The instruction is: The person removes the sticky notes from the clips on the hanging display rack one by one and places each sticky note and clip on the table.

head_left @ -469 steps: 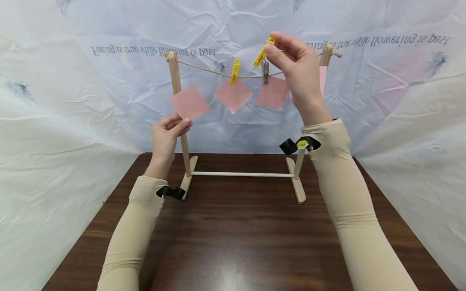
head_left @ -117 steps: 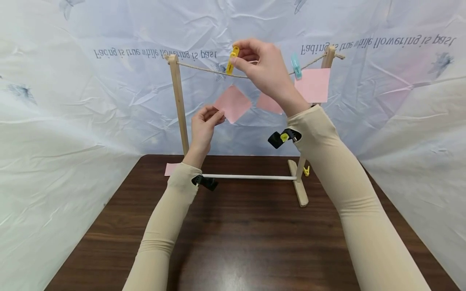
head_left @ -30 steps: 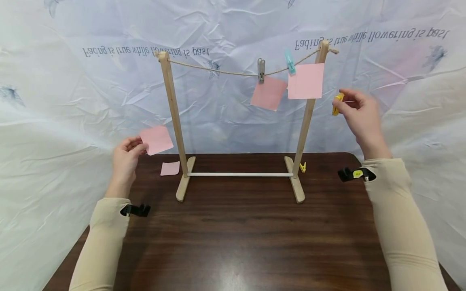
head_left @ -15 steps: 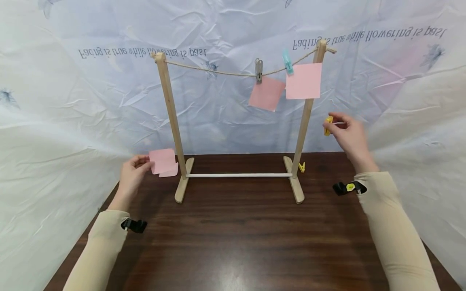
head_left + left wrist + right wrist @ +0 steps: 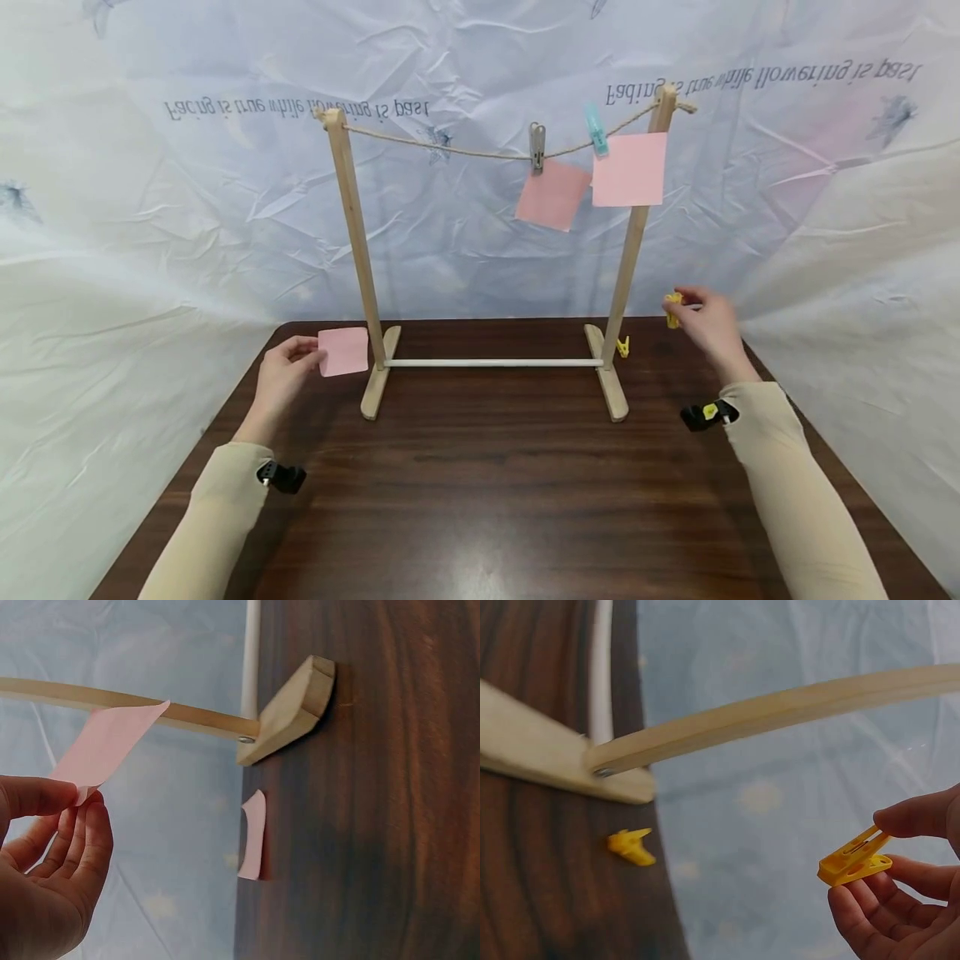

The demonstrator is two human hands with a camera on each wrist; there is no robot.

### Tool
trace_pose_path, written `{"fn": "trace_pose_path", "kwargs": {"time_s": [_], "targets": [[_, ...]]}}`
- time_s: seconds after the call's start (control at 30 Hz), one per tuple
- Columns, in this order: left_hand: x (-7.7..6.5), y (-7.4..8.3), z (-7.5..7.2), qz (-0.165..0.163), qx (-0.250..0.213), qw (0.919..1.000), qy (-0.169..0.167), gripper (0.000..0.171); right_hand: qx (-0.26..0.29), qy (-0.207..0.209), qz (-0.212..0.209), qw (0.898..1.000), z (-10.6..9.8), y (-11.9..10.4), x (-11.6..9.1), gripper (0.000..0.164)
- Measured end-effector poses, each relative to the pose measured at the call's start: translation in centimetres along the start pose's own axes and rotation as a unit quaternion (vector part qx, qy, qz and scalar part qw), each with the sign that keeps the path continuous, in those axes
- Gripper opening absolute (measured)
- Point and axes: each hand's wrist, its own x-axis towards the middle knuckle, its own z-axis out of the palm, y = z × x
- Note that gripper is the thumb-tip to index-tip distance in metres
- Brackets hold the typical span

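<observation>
My left hand [image 5: 283, 375] pinches a pink paper square [image 5: 342, 351] by its edge, just left of the wooden rack's left post [image 5: 352, 225]. Another pink paper square [image 5: 255, 836] lies on the table below it in the left wrist view; the held one covers it in the head view. To the right of the rack, my right hand [image 5: 712, 329] pinches a yellow clothespin [image 5: 853, 859] between thumb and fingers, above the table. A second yellow clothespin [image 5: 632, 846] lies on the table by the rack's right foot [image 5: 613, 392].
A sagging rope [image 5: 442, 150] joins the posts. From it hang a darker pink square [image 5: 553, 196] under a metal clip [image 5: 537, 148] and a lighter one [image 5: 628, 170] under a blue clothespin [image 5: 596, 132]. A white crossbar [image 5: 487, 362] links the feet on the brown table [image 5: 480, 483].
One paper square and one yellow clothespin now lie on the table. The other square has come off the rope with its yellow clothespin. Both hands have moved apart and down, still holding these.
</observation>
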Motion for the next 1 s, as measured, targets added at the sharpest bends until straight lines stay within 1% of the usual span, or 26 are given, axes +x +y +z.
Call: {"fn": "trace_pose_path", "kwargs": {"time_s": [0.2, 0.3, 0.43, 0.7, 0.9, 1.0], "targets": [[-0.1, -1.0, -0.1, -0.029, 0.001, 0.9996, 0.001, 0.032, -0.014, -0.036, 0.026, 0.999, 1.3, 1.4, -0.7, 0.065], [-0.3, -1.5, -0.1, -0.040, 0.006, 0.9992, -0.003, 0.033, -0.026, -0.045, 0.027, 0.998, 1.9, 1.9, -1.0, 0.065], [-0.5, -1.9, -0.1, -0.048, 0.012, 0.9988, -0.007, 0.033, -0.030, -0.053, 0.026, 0.998, 2.5, 2.5, -1.4, 0.064], [-0.3, -2.8, -0.1, -0.064, 0.015, 0.9975, -0.027, 0.036, -0.031, -0.078, 0.032, 0.996, 3.6, 3.4, -1.9, 0.064], [-0.2, -3.5, -0.2, -0.069, 0.016, 0.9970, -0.030, 0.036, -0.024, -0.108, 0.046, 0.993, 4.3, 4.1, -2.4, 0.065], [-0.1, -3.8, -0.2, -0.073, 0.025, 0.9966, -0.030, 0.036, -0.021, -0.123, 0.057, 0.991, 4.5, 4.4, -2.7, 0.065]]}}
